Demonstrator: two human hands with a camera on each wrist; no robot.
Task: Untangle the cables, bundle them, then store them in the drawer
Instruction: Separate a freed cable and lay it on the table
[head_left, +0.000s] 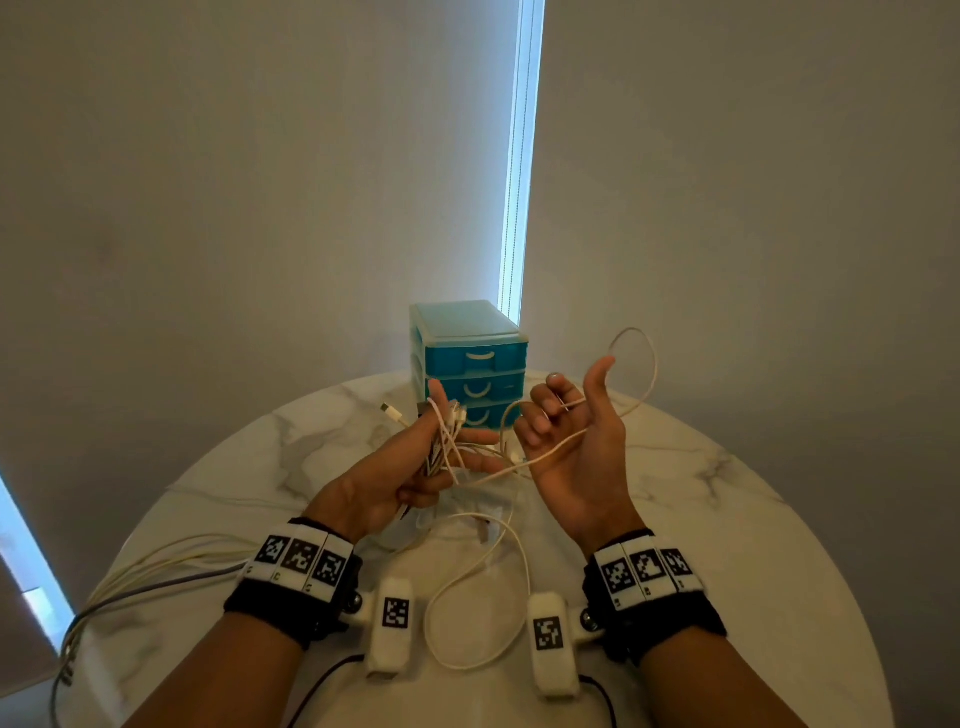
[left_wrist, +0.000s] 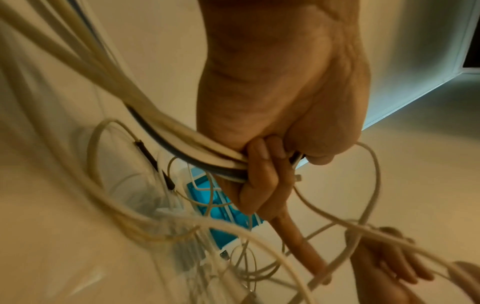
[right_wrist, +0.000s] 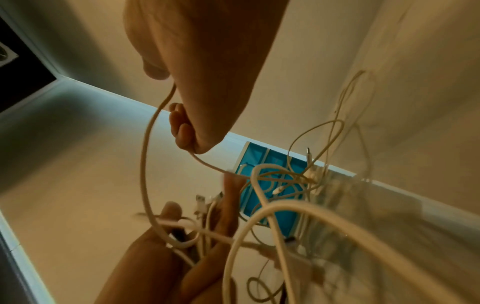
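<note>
My left hand (head_left: 415, 467) is raised over the table, gripping a tangle of white cables (head_left: 445, 441) with a USB plug (head_left: 390, 413) sticking out. In the left wrist view its fingers (left_wrist: 259, 174) curl round thick white and grey strands (left_wrist: 182, 144). My right hand (head_left: 576, 441) is palm up beside it, fingers curled over one thin white cable (head_left: 652, 364) that loops above the thumb and runs back to the tangle. The right wrist view shows that cable (right_wrist: 145, 164) passing through the curled fingers (right_wrist: 182, 127). A teal three-drawer unit (head_left: 483, 358) stands behind, all drawers closed.
The round marble table (head_left: 727, 519) holds a loose white cable loop (head_left: 467, 597) between my wrists. Several long cables (head_left: 156, 566) trail off the table's left edge. A wall and a bright window strip (head_left: 519, 156) stand behind the drawers.
</note>
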